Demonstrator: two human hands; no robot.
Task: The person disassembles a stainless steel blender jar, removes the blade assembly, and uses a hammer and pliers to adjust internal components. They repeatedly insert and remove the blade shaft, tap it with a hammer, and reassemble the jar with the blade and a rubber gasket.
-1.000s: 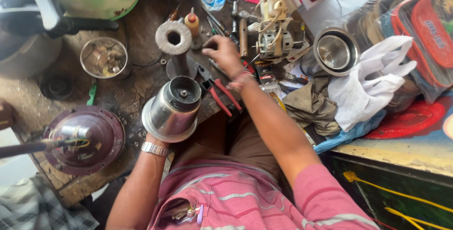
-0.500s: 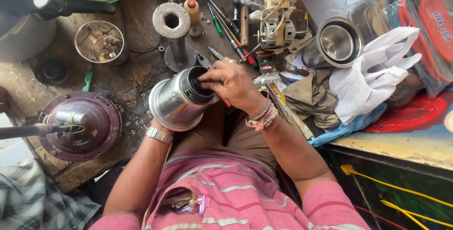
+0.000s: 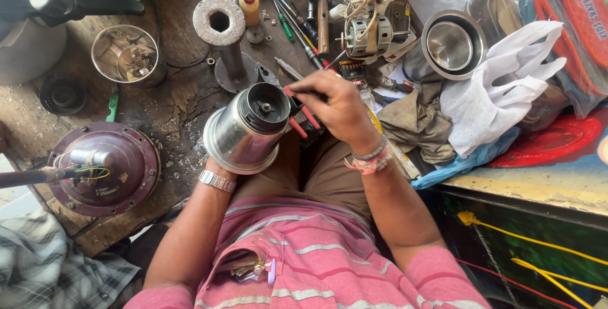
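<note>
Cluttered worktop [image 3: 171,112]. Left hand [image 3: 218,160] grips steel mixer jar [image 3: 244,128] (base up); right hand [image 3: 339,106] clamps red-handled pliers [image 3: 303,115]. Keep jar steady, pliers square on coupler.

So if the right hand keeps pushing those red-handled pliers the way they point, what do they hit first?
The right hand points the red-handled pliers left, at the dark underside of the steel mixer jar. They would likely meet its central coupling first, though depth is unclear.

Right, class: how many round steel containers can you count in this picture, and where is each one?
3. One steel jar is held by the left hand, with the right hand at its top. A steel bowl of parts sits upper left; an empty steel bowl upper right. Clutter may hide others.
</note>
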